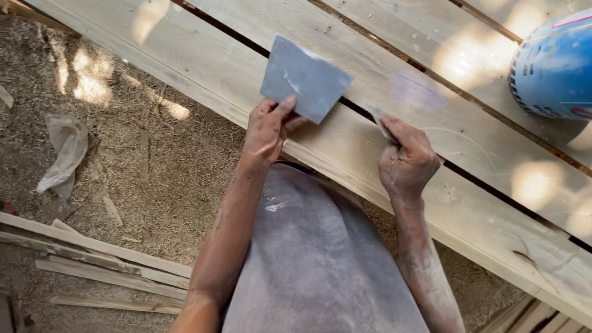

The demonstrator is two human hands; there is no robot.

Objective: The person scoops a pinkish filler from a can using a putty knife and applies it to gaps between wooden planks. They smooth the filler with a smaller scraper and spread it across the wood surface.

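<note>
Two hands at a plank bench, one w/ a grey sheet, one w/ a small blade.

Left hand [268, 127] pinches the near edge of a flat grey sheet [304, 78], thumb on top, sheet lying on the wooden planks [198, 41]. Right hand [407, 160] is curled shut round a thin putty blade [379, 121], tip resting on the plank just right of the sheet. Blue power tool [587, 63] far right; sawdust floor [123, 160] w/ offcuts [96, 259] near left.

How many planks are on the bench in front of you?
4: nearest plank under both hands, second plank behind it, third, and fourth at the top edge; more may lie outside view.
</note>
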